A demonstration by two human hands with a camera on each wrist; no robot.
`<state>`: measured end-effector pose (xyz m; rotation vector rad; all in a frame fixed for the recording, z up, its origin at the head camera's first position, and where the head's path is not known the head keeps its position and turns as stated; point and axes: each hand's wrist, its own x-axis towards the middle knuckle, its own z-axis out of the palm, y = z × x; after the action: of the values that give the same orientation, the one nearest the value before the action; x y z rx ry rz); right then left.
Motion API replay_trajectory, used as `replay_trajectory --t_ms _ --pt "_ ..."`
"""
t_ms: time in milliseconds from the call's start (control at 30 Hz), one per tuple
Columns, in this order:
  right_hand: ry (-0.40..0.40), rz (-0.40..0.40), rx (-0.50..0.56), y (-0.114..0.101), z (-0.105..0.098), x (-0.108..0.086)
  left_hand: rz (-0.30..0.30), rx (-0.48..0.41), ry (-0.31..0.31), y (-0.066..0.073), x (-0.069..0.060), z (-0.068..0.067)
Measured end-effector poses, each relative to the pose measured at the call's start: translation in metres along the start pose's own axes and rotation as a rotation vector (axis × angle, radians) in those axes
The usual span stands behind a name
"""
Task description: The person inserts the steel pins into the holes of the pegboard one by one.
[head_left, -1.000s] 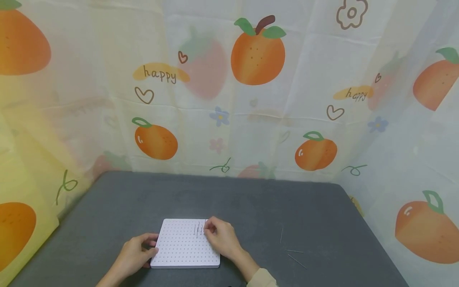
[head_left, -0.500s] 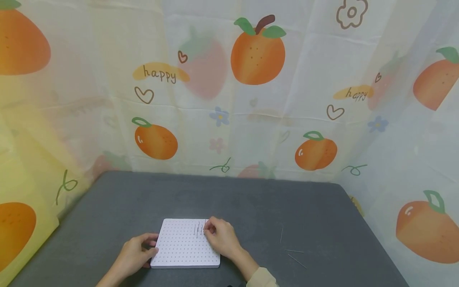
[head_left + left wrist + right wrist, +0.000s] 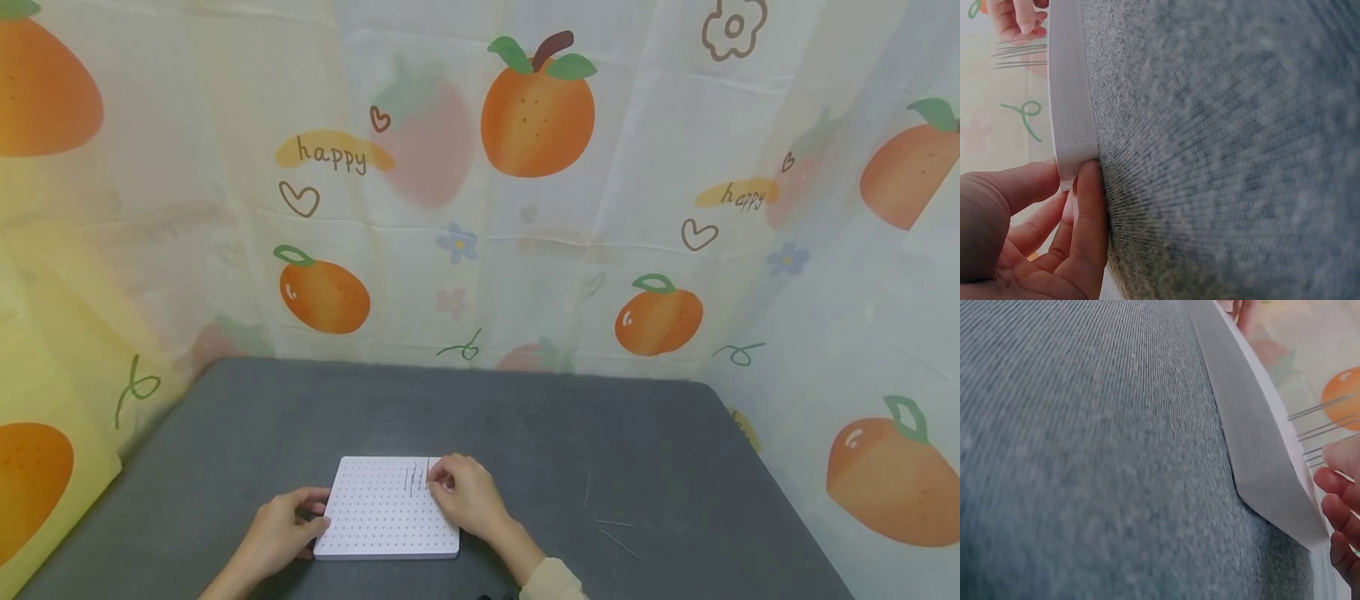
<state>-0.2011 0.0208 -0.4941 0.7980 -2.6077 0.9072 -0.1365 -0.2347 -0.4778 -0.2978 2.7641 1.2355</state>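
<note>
A white board (image 3: 382,525) dotted with small holes lies on the dark table. My left hand (image 3: 277,533) grips its left edge; in the left wrist view the thumb and fingers of that hand (image 3: 1047,231) hold the board's corner (image 3: 1075,150). Several thin metal pins (image 3: 412,481) stand upright near the board's back right. My right hand (image 3: 468,498) is over the right edge, its thumb and index finger pinched at the rightmost pin (image 3: 428,469). In the right wrist view, the thumb of this hand (image 3: 1342,494) hides part of the pins (image 3: 1322,431).
Three loose thin pins (image 3: 617,523) lie on the grey table (image 3: 697,467) to the right of my right hand. A fruit-printed curtain (image 3: 525,250) hangs behind the table and along both sides.
My right hand has shifted very slightly to the right, and more of the rightmost pin shows beside its fingertips. My left hand and the board look unmoved.
</note>
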Motion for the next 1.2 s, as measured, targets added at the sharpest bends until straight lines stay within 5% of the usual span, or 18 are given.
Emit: replay_trajectory --t_ms 800,1200 --pt "0.034 -0.103 0.095 0.016 -0.044 -0.017 0.025 -0.038 0.019 -0.006 -0.001 0.002" --pt "0.011 -0.052 0.142 0.044 -0.079 -0.033 0.009 -0.040 -0.001 -0.002 0.001 -0.004"
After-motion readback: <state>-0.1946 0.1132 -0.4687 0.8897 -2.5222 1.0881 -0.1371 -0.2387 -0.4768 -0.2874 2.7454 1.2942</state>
